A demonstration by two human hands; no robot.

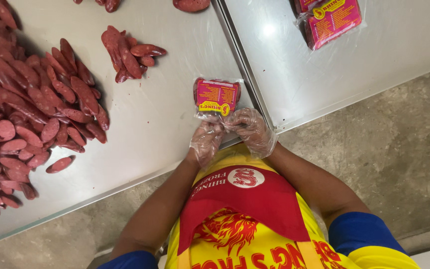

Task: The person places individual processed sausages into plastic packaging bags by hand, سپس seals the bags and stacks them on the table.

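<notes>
A small clear plastic packet (217, 97) with a pink and yellow label, filled with red slices, stands at the near edge of the steel table (175, 134). Both of my hands wear thin clear plastic gloves. My left hand (206, 142) and my right hand (251, 130) pinch the packet's open plastic end together, just below the label. My forearms reach up from my yellow and red apron.
A large heap of red oval slices (21, 114) covers the table's left side. A smaller pile (128, 55) lies further back. A second steel table (374, 50) on the right carries labelled packets (332, 20). Concrete floor (389, 149) lies below.
</notes>
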